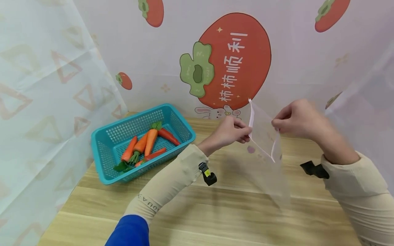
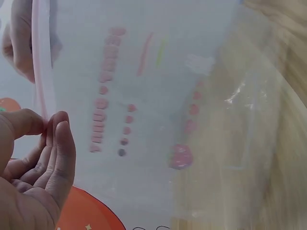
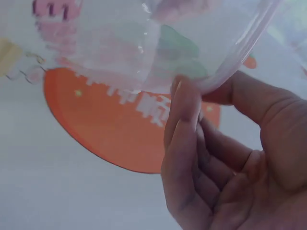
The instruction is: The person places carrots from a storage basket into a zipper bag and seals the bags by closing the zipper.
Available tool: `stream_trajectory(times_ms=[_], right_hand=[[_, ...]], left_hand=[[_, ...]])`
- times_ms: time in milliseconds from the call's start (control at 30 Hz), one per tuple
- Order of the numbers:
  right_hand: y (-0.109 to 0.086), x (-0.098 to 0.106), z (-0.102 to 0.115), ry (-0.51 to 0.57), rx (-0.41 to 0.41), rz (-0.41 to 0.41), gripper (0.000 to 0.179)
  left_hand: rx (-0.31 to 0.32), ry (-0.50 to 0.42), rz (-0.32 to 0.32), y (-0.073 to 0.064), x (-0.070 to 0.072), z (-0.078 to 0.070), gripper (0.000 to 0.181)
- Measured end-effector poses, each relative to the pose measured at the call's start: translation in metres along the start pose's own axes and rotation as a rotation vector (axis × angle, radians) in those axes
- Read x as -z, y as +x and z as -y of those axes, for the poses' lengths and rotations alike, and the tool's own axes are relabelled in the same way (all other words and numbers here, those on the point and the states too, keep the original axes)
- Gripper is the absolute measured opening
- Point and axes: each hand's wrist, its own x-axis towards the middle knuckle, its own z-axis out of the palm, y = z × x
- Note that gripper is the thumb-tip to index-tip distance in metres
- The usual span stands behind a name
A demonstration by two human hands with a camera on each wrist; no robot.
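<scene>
A clear zip bag (image 1: 267,177) with a pale pink sealing strip and small printed pictures hangs above the table, its mouth spread apart. On the near-left side of that mouth, my left hand (image 1: 229,131) pinches the strip between thumb and fingers. The opposite edge is pinched by my right hand (image 1: 300,119). In the left wrist view, the bag (image 2: 144,96) shows rows of pink lettering and a strawberry print, with the left hand (image 2: 36,163) at its edge. The right wrist view has the right hand (image 3: 216,158) gripping the rim with thumb and forefinger.
To the left stands a blue plastic basket (image 1: 97,160) holding several orange carrots (image 1: 150,141) and red peppers (image 1: 169,136) with green leaves. The wooden table (image 1: 197,212) runs back to a printed cloth wall (image 1: 154,61), and more cloth rises at both sides.
</scene>
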Motion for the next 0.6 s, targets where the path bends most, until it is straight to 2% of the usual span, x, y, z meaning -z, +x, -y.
stream_trajectory(times_ms=[100,200,400,600], right_hand=[[-0.009,0.009,0.011,-0.086,0.024,-0.141,0.020],[-0.014,0.006,0.023,-0.151,0.047,-0.224,0.018],[-0.009,-0.015,0.028,-0.145,0.091,-0.203,0.019],[0.003,-0.032,0.027,-0.086,0.125,-0.218,0.019]], left_hand=[[-0.026,-0.034,-0.023,0.001,0.001,-0.003,0.016],[-0.034,-0.050,-0.035,0.000,0.006,0.000,0.017],[0.004,-0.002,-0.050,-0.006,0.024,0.017,0.019],[0.082,0.068,-0.075,-0.018,0.046,0.026,0.021]])
